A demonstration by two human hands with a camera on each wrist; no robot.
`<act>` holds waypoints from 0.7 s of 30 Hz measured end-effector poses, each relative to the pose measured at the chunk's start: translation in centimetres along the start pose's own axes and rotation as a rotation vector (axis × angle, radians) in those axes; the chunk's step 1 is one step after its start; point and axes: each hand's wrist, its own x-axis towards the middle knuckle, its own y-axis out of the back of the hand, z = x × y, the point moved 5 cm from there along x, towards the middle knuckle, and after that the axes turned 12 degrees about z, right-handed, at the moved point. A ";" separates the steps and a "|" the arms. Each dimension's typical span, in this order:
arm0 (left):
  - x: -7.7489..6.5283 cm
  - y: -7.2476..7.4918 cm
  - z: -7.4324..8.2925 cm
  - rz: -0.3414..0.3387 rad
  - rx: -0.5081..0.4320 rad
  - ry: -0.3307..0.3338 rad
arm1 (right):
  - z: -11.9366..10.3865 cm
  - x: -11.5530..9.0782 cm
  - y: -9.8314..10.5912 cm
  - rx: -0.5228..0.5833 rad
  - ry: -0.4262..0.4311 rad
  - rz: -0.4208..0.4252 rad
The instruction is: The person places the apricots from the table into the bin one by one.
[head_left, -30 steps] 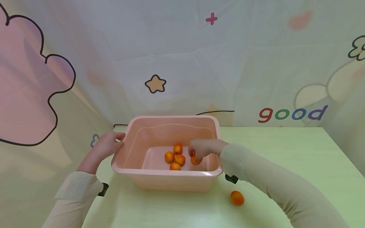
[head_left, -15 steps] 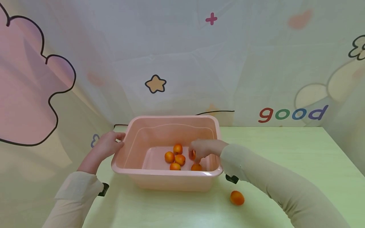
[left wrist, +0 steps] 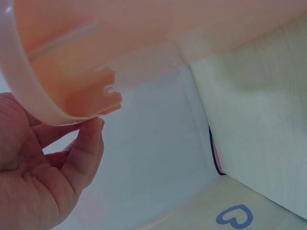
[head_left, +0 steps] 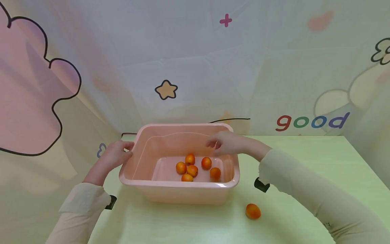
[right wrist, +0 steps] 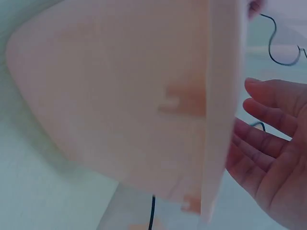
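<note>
A pink plastic basin (head_left: pixel 182 195) stands on the table with several apricots inside, among them one (head_left: pixel 206 163) at the right and another (head_left: pixel 215 173) close to the right wall. My left hand (head_left: pixel 115 155) holds the basin's left rim; in the left wrist view the thumb and fingers (left wrist: pixel 88 143) pinch its edge. Above the right part of the basin floor, my right hand (head_left: pixel 226 143) reaches in over the right rim, holding nothing. The right wrist view shows its fingers (right wrist: pixel 268 139) loosely spread beside the rim. One apricot (head_left: pixel 253 211) lies outside on the table.
The pale green table (head_left: pixel 304 176) extends to the right of the basin. Behind it hangs a printed cloth (head_left: pixel 195 61) with a star, a cloud shape and the word "good".
My right hand has let go of an apricot inside the basin and risen up and to the right. Two apricots now lie uncovered there. The left hand stays on the rim.
</note>
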 end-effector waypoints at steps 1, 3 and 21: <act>0.0 0.0 0.0 0.000 0.002 0.000 | 0.3 -0.5 0.6 0.022 -0.011 0.021; 0.0 0.0 0.0 -0.001 0.005 0.002 | 1.4 -1.3 1.6 0.060 -0.023 0.077; 0.0 -0.1 -0.1 0.007 0.016 -0.015 | 9.4 -9.0 -2.3 0.167 -0.240 -0.080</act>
